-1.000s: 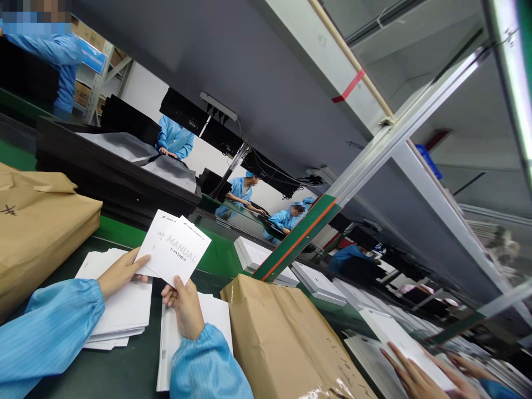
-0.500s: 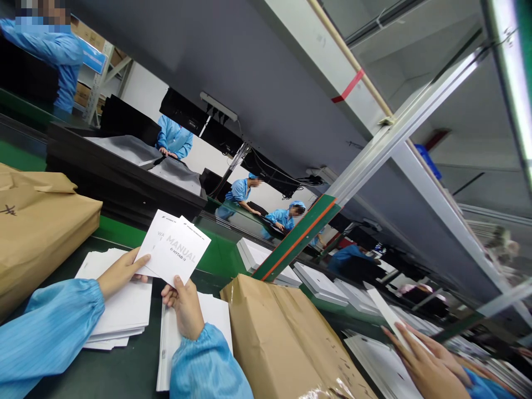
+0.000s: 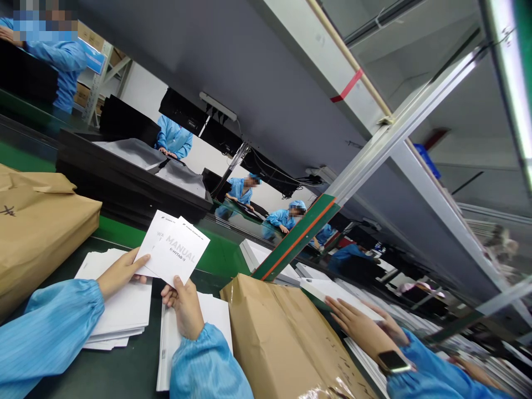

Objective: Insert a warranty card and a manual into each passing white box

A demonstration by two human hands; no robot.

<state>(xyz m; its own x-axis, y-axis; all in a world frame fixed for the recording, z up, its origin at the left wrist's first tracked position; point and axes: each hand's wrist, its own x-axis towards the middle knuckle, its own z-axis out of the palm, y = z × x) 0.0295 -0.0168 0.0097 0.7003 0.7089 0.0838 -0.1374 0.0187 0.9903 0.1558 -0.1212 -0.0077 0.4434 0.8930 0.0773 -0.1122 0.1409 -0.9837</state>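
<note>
My left hand (image 3: 124,271) pinches a white leaflet (image 3: 155,235) by its left edge. Overlapping it on the right is a white manual (image 3: 183,260) with "MANUAL" and "HYTAB" printed on it, its lower edge gripped between my right thumb and fingers. Both papers are fanned together in the air, so my right hand (image 3: 185,307) and my left are close to each other. Beneath my left hand lies a stack of white papers (image 3: 120,318) on the dark green bench. Below my right hand is another stack of white booklets (image 3: 218,318), partly covered by the hand and sleeve.
A brown paper package (image 3: 45,216) stands at left, another brown package (image 3: 286,338) right of my right hand. Beyond runs a green conveyor (image 3: 220,252) with white boxes and a black tray (image 3: 137,188). A co-worker's hands (image 3: 366,327) touch a white box at right. A slanted post (image 3: 299,238) rises ahead.
My hands and the two papers have hardly moved. The co-worker's hands at right have reached forward to a white box by the conveyor. The black tray has shifted slightly right.
</note>
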